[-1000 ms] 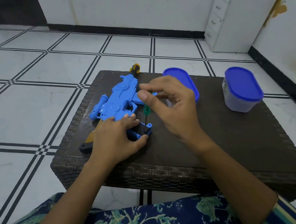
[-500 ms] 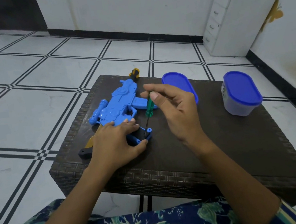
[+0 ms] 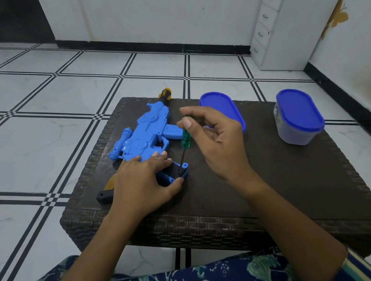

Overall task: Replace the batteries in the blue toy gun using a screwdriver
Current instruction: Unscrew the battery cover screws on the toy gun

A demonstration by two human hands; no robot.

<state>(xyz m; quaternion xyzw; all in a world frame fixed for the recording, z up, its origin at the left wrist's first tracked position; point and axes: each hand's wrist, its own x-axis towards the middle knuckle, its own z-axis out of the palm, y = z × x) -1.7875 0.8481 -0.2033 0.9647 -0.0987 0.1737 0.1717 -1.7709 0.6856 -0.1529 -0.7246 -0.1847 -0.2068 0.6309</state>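
1. Blue plastic toy gun (image 3: pixel 143 137) lies on the dark woven bench (image 3: pixel 280 186), its grip pinned by the left hand (image 3: pixel 138 184), fingers flat.
2. Right hand (image 3: pixel 217 140) fingers (image 3: pixel 187 123) have slid up, pinching the green-handled screwdriver (image 3: pixel 184 139) at its top: screw-turning looks underway.

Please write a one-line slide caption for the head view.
Right hand holds a green screwdriver tip-down on the grip of the blue toy gun; left hand steadies it.
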